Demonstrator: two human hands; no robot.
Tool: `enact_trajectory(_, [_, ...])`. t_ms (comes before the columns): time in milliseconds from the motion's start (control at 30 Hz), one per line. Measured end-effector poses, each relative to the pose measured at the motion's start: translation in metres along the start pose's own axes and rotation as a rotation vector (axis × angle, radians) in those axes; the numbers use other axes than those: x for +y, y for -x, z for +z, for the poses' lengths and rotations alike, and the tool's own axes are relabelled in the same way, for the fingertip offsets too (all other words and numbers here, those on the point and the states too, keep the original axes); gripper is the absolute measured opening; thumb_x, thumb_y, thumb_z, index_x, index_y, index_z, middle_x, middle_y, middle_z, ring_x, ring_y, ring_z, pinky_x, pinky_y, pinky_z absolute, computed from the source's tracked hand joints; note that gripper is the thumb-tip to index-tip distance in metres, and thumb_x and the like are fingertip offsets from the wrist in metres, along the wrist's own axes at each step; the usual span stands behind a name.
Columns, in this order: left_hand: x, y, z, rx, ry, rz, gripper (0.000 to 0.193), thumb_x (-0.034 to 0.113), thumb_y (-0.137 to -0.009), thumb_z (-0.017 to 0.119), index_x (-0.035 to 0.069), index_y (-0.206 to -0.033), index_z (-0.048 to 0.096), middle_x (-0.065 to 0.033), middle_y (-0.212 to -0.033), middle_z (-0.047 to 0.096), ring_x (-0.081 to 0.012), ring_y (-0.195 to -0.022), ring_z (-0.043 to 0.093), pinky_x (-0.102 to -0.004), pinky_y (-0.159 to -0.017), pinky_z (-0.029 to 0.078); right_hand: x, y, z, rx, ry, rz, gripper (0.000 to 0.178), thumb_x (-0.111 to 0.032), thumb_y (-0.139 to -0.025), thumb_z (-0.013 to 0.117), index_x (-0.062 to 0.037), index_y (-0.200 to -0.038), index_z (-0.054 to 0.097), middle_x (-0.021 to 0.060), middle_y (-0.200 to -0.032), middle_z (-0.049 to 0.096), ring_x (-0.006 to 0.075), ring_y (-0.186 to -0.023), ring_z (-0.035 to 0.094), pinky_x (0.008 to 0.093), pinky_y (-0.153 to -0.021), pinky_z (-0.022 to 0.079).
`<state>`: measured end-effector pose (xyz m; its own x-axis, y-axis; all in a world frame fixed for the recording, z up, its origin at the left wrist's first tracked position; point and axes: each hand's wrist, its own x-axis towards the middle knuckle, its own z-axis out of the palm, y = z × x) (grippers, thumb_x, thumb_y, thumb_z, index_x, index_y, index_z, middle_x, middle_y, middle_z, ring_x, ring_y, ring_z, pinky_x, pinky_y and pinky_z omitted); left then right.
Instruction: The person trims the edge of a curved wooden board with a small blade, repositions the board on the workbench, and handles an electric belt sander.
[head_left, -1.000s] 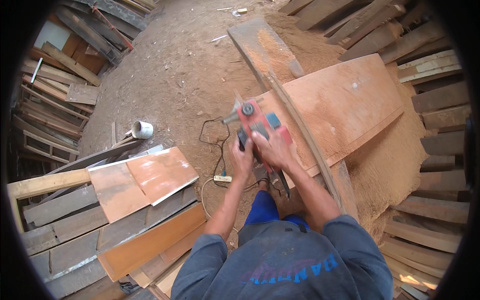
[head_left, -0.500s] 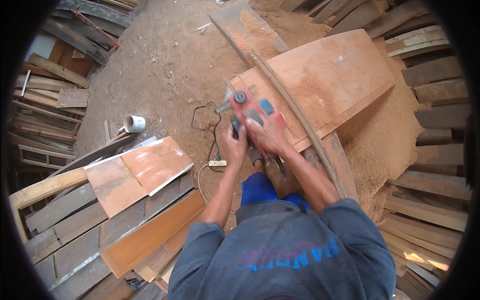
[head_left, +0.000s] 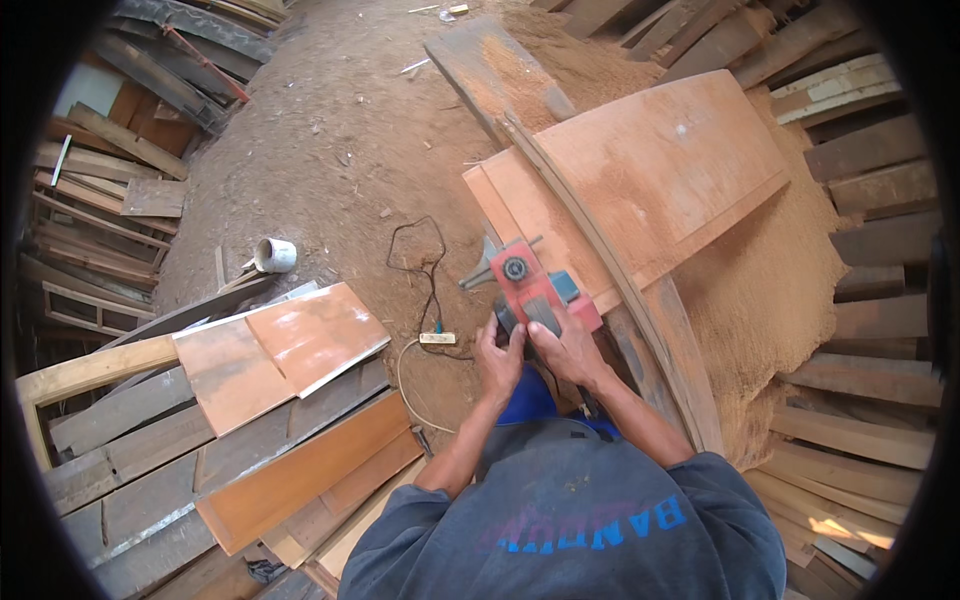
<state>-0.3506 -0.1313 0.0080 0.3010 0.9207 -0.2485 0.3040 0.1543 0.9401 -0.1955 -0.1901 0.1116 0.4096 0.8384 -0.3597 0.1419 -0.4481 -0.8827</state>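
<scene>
Two hands hold a power planer on a wide board.

The large reddish-brown wooden board (head_left: 650,180) lies on sawdust; the red electric planer (head_left: 530,285) rests on its near end, with left hand (head_left: 498,358) and right hand (head_left: 565,350) both clamped around its rear handle.

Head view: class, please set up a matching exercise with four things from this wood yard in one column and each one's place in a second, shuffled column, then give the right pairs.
Things:
1. planer
2. white cup
3. sawdust heap
4. black cable

Places:
A. piled to the right of the big board
B. looping over the dirt, left of the planer
C. on the board's near end, under both hands, left hand and right hand
D. lying on the dirt by the stacked planks on the left

Pairs: 1-C, 2-D, 3-A, 4-B
</scene>
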Motion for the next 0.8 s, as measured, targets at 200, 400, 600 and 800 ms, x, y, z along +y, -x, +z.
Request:
enact_trajectory(200, [0.059,-0.130,-0.012,-0.053,0.038,0.024,0.040,0.028,-0.095,0.072,-0.002,-0.121,0.068,-0.0131,-0.100,0.068,-0.0205,-0.091,0.066,-0.0353,-0.080,0.053,-0.054,-0.120,0.008,0.017,-0.039,0.031,0.059,-0.050,-0.093,0.062,0.0079,-0.105,0.064,0.0331,-0.094,0.068,0.0476,-0.094,0.068,0.0510,-0.080,0.053])
enact_trajectory(400, [0.074,-0.242,-0.043,-0.132,0.165,0.051,0.040,0.029,-0.103,0.065,-0.003,-0.127,0.064,-0.0040,-0.104,0.070,-0.0080,-0.084,0.061,-0.0237,-0.070,0.049,-0.097,-0.219,0.028,0.028,0.009,-0.122,0.065,-0.053,-0.094,0.060,0.0108,-0.108,0.062,0.0360,-0.101,0.067,0.0470,-0.101,0.068,0.0494,-0.088,0.053])
enact_trajectory(600, [0.097,-0.168,-0.052,-0.153,-0.006,0.043,0.049,0.040,-0.100,0.066,-0.004,-0.123,0.064,-0.0065,-0.103,0.070,-0.0126,-0.089,0.063,-0.0305,-0.078,0.052,-0.093,-0.147,0.022,-0.042,-0.058,-0.049,0.066,-0.055,-0.094,0.060,0.0110,-0.104,0.063,0.0322,-0.094,0.069,0.0443,-0.094,0.070,0.0482,-0.081,0.055])
enact_trajectory(800, [0.061,-0.008,-0.072,-0.190,-0.057,-0.029,0.051,0.026,-0.099,0.068,-0.004,-0.138,0.056,-0.0088,-0.110,0.070,-0.0150,-0.097,0.065,-0.0322,-0.088,0.053,-0.046,-0.018,0.018,-0.032,-0.036,-0.190,0.060,-0.050,-0.094,0.064,0.0091,-0.105,0.064,0.0280,-0.087,0.069,0.0392,-0.084,0.071,0.0478,-0.073,0.054])
